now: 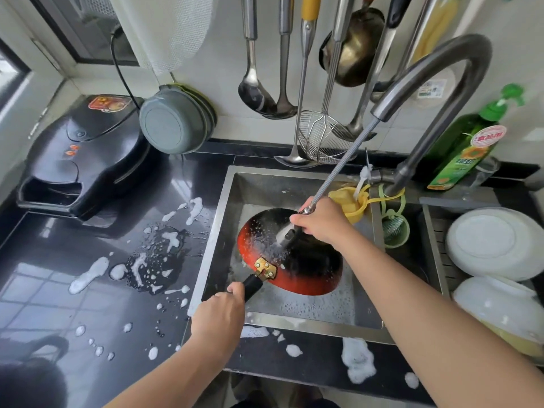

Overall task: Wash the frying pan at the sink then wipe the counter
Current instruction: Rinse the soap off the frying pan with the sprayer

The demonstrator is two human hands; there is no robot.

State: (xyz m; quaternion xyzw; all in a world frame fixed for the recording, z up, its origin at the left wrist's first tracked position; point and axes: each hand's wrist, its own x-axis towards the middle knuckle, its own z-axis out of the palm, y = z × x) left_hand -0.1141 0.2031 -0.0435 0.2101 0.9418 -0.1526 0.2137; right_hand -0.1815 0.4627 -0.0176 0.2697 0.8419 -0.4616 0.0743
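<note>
Rinse stage, by the look of it. You hold the frying pan (290, 254) tilted inside the sink (217, 219). Your left hand (219, 315) has its fingers clamped on the black pan handle (252, 285). Your right hand (322, 220) has its fingers closed round the pull-out spray head (290, 235), and water is striking the pan's dark inner face.

Suds lie on the sink floor under the pan.

Judgement: the washing is well on and not finished; wiping has not begun. The counter (88, 290) left of the sink carries foam blobs (88, 275) and a puddle, with more foam along the sink's front edge.

Containers: right of the sink, a rack (438, 245) holds white bowls (494, 242) turned over; contents none visible.
</note>
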